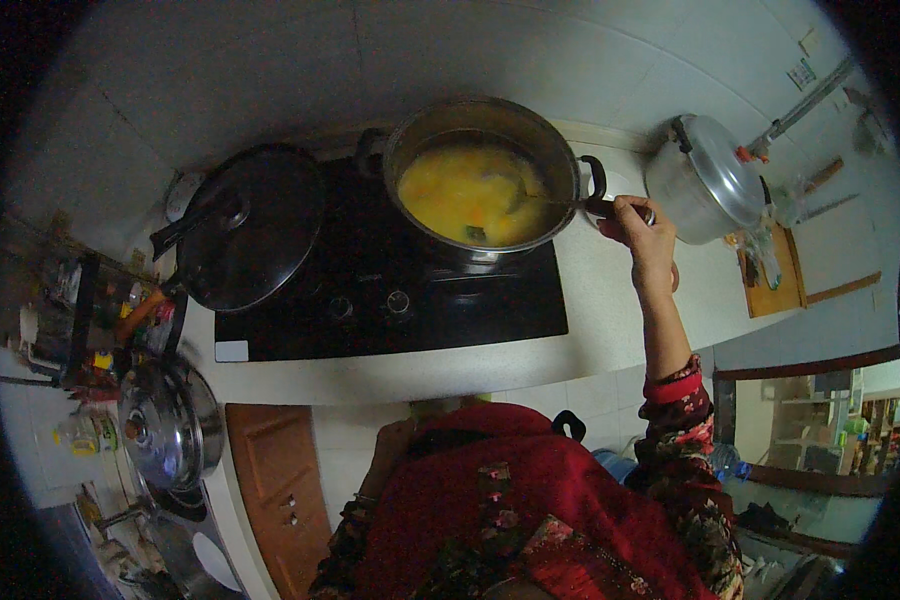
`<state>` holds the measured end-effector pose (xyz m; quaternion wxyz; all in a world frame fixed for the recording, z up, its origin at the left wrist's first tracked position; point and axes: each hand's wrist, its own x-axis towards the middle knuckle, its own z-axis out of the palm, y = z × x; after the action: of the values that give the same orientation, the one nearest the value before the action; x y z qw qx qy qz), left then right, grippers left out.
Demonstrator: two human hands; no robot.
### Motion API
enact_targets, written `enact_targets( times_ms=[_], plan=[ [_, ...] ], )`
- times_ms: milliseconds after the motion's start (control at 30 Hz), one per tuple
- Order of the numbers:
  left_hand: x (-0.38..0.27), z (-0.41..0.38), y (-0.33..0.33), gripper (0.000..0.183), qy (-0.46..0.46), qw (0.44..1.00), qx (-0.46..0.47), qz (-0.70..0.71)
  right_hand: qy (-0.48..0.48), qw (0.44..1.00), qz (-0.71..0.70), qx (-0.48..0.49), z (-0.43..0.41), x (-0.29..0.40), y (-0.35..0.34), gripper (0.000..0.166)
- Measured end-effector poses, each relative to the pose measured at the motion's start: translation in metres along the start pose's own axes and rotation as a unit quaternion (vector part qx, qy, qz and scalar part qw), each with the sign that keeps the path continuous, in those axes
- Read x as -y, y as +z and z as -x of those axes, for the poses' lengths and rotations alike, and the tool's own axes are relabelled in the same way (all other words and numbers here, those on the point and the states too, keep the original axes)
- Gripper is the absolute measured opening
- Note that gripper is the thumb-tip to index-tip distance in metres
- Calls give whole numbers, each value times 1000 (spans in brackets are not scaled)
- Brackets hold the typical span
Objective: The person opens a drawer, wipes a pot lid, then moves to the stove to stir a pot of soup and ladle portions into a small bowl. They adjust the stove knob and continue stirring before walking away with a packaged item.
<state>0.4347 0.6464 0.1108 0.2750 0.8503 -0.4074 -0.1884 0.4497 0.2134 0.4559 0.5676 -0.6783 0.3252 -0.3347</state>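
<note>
My right hand (641, 229) is closed around the dark handle of a ladle (607, 208), whose bowl lies in yellow soup (457, 187). The soup fills part of a deep metal pot (480, 112) with black side handles, standing on the right part of a black glass cooktop (390, 330). Orange and dark green pieces show in the liquid. My left hand (397, 435) is low at my waist, beside the red apron (510, 450); its fingers are mostly hidden, so I cannot tell whether it holds anything.
A pan with a dark glass lid (251, 225) occupies the cooktop's left side. An aluminium pressure cooker (705, 176) stands on the right counter, near a wooden board (776, 277) with a plastic bag. A lidded steel pot (169, 427) is at left, below a rack of kitchen items.
</note>
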Motion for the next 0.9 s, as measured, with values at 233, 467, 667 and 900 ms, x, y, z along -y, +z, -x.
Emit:
enact_targets(
  times_ms=[233, 467, 667, 900],
  plan=[
    [-9, -5, -14, 16, 43, 999, -18, -18, -6, 998, 0, 60, -2, -15, -5, 25],
    [11, 3, 7, 21, 80, 995, -51, -44, 29, 995, -84, 41, 1, -17, -7, 24],
    [-29, -8, -33, 29, 62, 996, 3, -70, 16, 994, -105, 11, 14, -8, -22, 21],
    [14, 3, 11, 25, 70, 997, -32, -20, -40, 996, -21, 80, 25, 6, -13, 18]
  ],
)
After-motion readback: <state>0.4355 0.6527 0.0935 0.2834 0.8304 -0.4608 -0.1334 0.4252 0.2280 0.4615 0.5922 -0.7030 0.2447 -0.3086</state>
